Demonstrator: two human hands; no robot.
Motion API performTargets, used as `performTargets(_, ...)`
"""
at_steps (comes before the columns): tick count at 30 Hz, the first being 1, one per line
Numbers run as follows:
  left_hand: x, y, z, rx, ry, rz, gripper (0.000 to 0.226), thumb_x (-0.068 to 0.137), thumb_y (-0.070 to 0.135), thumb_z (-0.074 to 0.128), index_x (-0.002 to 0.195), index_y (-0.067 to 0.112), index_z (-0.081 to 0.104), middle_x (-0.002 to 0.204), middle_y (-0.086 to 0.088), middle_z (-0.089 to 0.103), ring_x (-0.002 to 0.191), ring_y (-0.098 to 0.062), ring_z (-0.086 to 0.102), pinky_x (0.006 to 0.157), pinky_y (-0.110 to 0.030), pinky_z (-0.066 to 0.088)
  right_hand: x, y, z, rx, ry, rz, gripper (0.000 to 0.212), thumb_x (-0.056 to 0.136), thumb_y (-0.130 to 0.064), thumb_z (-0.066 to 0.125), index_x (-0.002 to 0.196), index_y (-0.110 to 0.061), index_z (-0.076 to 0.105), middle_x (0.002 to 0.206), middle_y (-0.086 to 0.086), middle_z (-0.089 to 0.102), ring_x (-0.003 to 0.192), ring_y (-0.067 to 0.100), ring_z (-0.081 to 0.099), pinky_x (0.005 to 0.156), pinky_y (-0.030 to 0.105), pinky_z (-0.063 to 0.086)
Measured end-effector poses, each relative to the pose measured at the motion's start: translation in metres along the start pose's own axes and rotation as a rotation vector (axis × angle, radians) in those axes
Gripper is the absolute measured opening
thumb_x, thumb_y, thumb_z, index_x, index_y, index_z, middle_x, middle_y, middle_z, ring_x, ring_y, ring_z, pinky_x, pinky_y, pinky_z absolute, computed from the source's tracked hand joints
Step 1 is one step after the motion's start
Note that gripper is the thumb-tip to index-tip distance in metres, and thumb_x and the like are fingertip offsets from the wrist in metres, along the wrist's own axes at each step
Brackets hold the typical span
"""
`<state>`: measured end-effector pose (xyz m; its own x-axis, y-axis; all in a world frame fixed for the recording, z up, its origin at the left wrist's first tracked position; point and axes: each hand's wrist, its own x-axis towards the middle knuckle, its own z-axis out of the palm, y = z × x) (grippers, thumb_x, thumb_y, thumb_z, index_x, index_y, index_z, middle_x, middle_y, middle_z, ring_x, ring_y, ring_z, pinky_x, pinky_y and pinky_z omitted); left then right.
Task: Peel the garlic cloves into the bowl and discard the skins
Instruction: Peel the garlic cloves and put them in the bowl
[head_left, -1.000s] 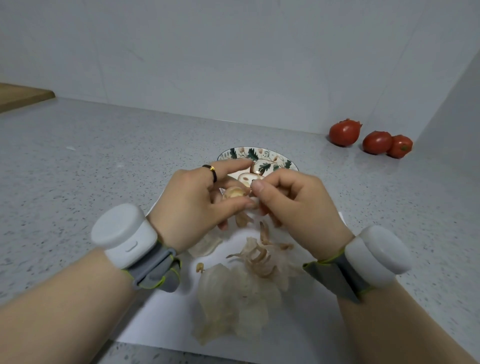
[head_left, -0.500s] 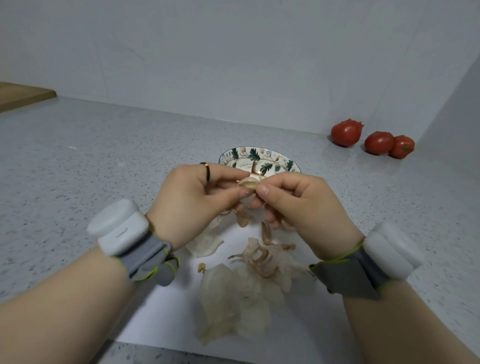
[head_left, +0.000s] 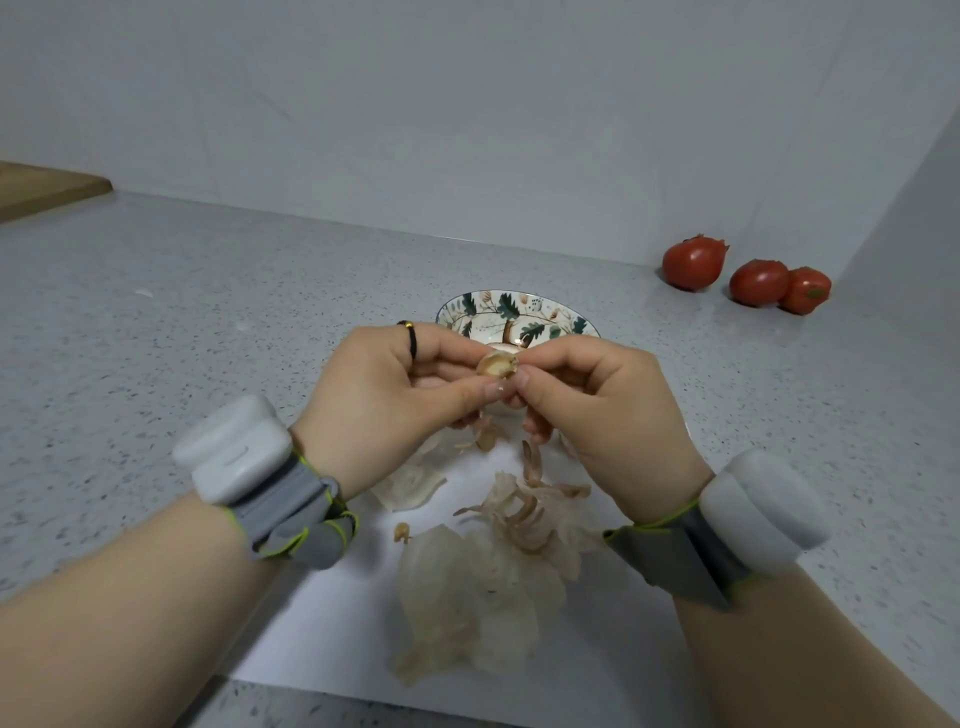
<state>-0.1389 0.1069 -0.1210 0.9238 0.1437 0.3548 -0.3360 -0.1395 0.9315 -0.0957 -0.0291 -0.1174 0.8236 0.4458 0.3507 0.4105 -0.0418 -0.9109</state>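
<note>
A garlic clove with tan skin partly on it is held between both hands in front of the leaf-patterned bowl. My left hand pinches it from the left with thumb and fingers. My right hand pinches its right side with thumb and forefinger. Something pale lies inside the bowl, mostly hidden behind my fingers. Loose garlic skins and the stripped stem lie on the white sheet below my hands.
Three red tomatoes sit at the back right against the wall. A wooden board shows at the far left edge. The speckled grey counter runs to the walls behind and to the right.
Both hands have risen slightly toward the bowl with the clove, and the clove has turned so its open skin faces up.
</note>
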Motion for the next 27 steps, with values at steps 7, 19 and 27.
performTargets(7, -0.001, 0.002, 0.001, 0.054, -0.049, 0.002, 0.027, 0.067, -0.002, 0.067, 0.067, 0.025, 0.066, 0.049, 0.013, 0.066, 0.045, -0.001, 0.061, 0.052, -0.010, 0.050, -0.002, 0.000, 0.002, -0.124, 0.002, -0.028, 0.024, 0.079, 0.001, 0.056, 0.063, -0.018, 0.060, 0.058, 0.014, 0.051, 0.051, 0.018, 0.044, 0.047, 0.022, 0.039)
performTargets(19, 0.002, -0.009, -0.004, 0.314, 0.011, 0.063, 0.033, 0.070, 0.006, 0.069, 0.069, 0.038, 0.061, 0.053, 0.017, 0.057, 0.051, -0.003, 0.051, 0.053, -0.007, 0.043, 0.000, 0.003, 0.001, -0.104, -0.008, -0.011, 0.018, 0.080, -0.005, 0.059, 0.076, -0.022, 0.061, 0.063, 0.003, 0.060, 0.051, 0.006, 0.054, 0.053, 0.017, 0.048)
performTargets(27, 0.000, -0.004, -0.002, 0.300, 0.028, 0.028, 0.032, 0.071, 0.006, 0.069, 0.064, 0.036, 0.062, 0.046, 0.020, 0.062, 0.051, 0.000, 0.062, 0.056, -0.007, 0.049, 0.002, 0.008, 0.000, -0.189, -0.013, 0.026, 0.016, 0.077, -0.005, 0.064, 0.072, -0.019, 0.067, 0.067, 0.006, 0.068, 0.069, 0.025, 0.067, 0.069, 0.037, 0.056)
